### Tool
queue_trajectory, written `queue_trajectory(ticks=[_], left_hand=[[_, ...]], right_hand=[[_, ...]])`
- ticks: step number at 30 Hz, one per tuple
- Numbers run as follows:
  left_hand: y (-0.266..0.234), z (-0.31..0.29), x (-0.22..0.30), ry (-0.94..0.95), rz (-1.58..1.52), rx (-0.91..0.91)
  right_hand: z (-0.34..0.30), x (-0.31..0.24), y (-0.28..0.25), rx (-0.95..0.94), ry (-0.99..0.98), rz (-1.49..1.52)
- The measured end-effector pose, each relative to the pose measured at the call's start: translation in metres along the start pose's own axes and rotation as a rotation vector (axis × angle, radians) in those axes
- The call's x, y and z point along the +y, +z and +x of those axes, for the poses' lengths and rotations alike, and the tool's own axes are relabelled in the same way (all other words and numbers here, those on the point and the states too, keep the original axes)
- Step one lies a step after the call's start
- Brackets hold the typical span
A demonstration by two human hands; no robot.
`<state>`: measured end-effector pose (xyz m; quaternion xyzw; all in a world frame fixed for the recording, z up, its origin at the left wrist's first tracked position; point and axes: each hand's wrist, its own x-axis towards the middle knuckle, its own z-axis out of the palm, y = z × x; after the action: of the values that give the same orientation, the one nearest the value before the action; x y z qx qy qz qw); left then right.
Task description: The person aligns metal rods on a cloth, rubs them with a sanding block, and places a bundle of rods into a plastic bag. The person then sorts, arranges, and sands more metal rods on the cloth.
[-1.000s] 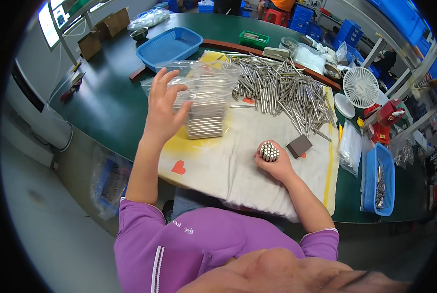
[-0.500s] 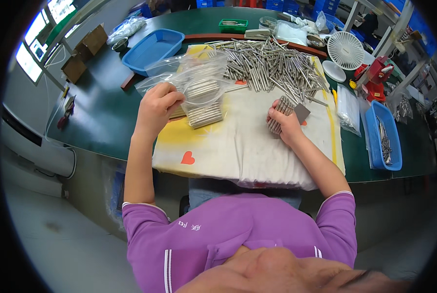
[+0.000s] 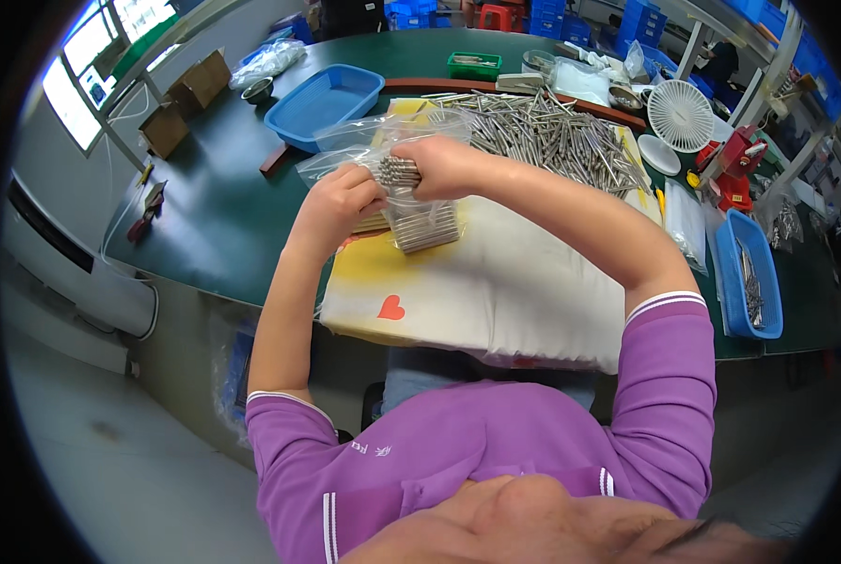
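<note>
Still sitting on a big heap of loose steel rods point(image 3: 557, 136) at the far edge of the worktop point(image 3: 218, 221), so judging by that, lots left to go. Nearer in, lying on the white-and-yellow cloth point(image 3: 496, 282), a few filled packs point(image 3: 427, 226) already stacked up, so some part looking done. Right now feeding a bundle of rods point(image 3: 400, 172) into the clear plastic bag point(image 3: 369, 141), right above that stack. Left hand point(image 3: 341, 202) pinching the bag's mouth closed-fingered, right hand point(image 3: 444, 164) wrapped tight round the bundle, pushing it in.

Sitting around: blue tray point(image 3: 322, 99) toward the far left corner, cardboard boxes point(image 3: 186, 99) beyond it, white fan point(image 3: 681, 115) and red tool point(image 3: 735, 164) at the far right, blue bin point(image 3: 754, 277) along the right edge. Nothing really blocking the hands, just the bag flopping about.
</note>
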<state>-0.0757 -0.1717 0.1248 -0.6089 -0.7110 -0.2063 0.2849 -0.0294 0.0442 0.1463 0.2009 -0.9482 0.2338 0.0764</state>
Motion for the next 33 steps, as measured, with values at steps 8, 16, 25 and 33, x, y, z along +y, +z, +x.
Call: queue_trajectory(ticks=[8, 16, 25, 33], left_hand=[[-0.003, 0.002, 0.001, 0.071, 0.023, -0.117], [-0.002, 0.001, -0.009, 0.048, -0.036, -0.049], [0.005, 0.017, 0.011, 0.096, -0.114, -0.067], [-0.005, 0.008, 0.008, 0.031, -0.045, -0.062]], right_hand=[[0.019, -0.027, -0.019, -0.533, 0.025, -0.55], [0.028, -0.021, -0.012, -0.741, 0.159, -0.339], [0.035, -0.013, -0.031, -0.821, 0.445, -0.269], [0.029, -0.034, 0.004, -0.858, 0.227, -0.697]])
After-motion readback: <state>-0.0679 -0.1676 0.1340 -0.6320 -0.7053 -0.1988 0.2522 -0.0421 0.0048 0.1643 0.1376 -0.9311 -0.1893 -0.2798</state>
